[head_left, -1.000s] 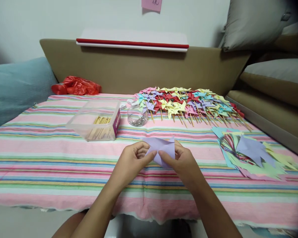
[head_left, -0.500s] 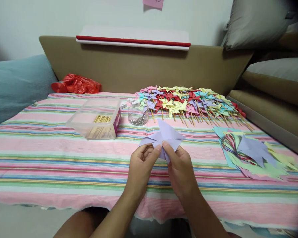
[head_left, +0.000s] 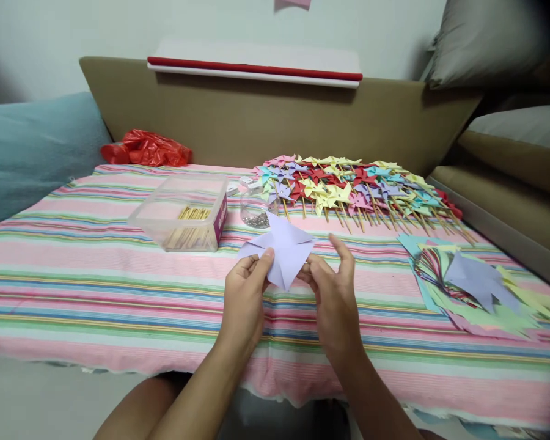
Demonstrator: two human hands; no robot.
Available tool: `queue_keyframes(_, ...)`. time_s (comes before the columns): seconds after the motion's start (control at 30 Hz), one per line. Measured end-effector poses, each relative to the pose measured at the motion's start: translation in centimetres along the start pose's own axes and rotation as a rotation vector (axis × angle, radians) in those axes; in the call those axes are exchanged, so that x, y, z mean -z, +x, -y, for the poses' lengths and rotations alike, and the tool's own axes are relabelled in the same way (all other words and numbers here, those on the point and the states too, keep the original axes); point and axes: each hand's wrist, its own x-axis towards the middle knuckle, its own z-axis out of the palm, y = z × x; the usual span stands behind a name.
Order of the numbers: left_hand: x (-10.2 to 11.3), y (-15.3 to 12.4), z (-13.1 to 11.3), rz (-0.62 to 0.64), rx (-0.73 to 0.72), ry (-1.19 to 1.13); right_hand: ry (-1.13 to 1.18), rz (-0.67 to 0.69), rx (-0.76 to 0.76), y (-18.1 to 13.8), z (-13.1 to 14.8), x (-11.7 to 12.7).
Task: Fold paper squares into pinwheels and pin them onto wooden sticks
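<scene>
Purple paper (head_left: 288, 245) is held above the striped cloth (head_left: 96, 269).
It is pinched by the left hand (head_left: 245, 296); the right hand (head_left: 333, 296) is loosely opened beside it, contact unclear.

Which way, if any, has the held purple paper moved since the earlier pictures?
Yes: the purple paper moved left against the clear jar; its top tip now overlaps it in view; earlier they showed apart.

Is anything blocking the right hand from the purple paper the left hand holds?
Nothing visible does: the right hand is beside the purple paper, fingers at its right edge, though whether they touch is unclear. The left hand holds the opposite side.
</scene>
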Motion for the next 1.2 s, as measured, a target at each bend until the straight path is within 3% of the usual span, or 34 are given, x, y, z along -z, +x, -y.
queue_keyframes(0.13,0.3,0.4,-0.3,-0.010,-0.008,-0.035,-0.328,0.185,0.234,-0.1,0.1,0.7)
queue_keyframes(0.23,0.5,0.5,-0.1,-0.005,-0.012,-0.002,-0.480,0.266,0.228,0.0,0.3,1.0)
queue_keyframes(0.63,0.3,-0.4,-0.7,0.097,-0.129,0.430,-0.062,0.071,-0.163,0.6,0.2,1.2)
queue_keyframes(1.2,-0.6,-0.9,-1.0,0.171,-0.144,0.367,0.017,-0.054,-0.187,0.3,-0.3,0.1)
